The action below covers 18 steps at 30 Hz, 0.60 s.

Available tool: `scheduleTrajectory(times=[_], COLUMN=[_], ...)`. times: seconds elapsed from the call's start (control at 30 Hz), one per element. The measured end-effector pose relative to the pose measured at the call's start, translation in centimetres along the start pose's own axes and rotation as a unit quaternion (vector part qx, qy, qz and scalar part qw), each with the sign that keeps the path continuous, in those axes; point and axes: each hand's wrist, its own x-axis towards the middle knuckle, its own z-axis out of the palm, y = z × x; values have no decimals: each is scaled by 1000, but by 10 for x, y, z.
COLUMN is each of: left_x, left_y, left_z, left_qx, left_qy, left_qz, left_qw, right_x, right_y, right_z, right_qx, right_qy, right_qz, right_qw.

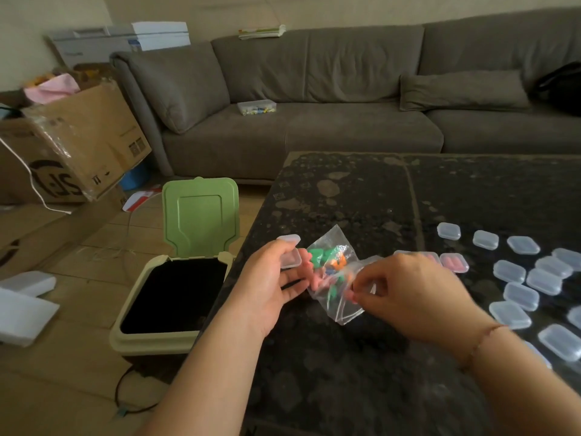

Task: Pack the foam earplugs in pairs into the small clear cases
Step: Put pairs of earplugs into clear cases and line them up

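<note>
Right hand [405, 291] is pinching the earplug bag [334, 275], which is hanging between both hands over the table [361, 196]; left hand [270, 284] is gripping an open clear case [290, 258] right beside it.

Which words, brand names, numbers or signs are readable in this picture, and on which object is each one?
Nothing can be read for certain.
Cardboard box: large dark letters, upside down and partly cut off; small handling symbols, too small to read.
White box behind the sofa: a faint label, blurred.
Small clear cases, earplug bag, bin: no text visible.
</note>
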Motion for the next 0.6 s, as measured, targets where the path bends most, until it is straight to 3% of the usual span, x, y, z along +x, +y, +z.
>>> scheduleTrajectory(times=[0.13, 0.23, 0.33, 0.6], left_x=[-8, -18, -25, -27], left_y=[1, -2, -6, -9], left_z=[7, 19, 27, 30], left_qx=[-47, -104, -113, -101], left_qy=[-24, -73, -137, -140], left_qz=[-9, -41, -36, -28], left_qw=[999, 991, 983, 985], right_x=[-4, -3, -1, 5], right_y=[8, -3, -19, -28], right_z=[-34, -25, 2, 25], right_qx=[135, 244, 202, 164], right_qy=[-56, 84, 186, 183], right_qz=[3, -20, -8, 30], right_qw=[989, 966, 961, 969])
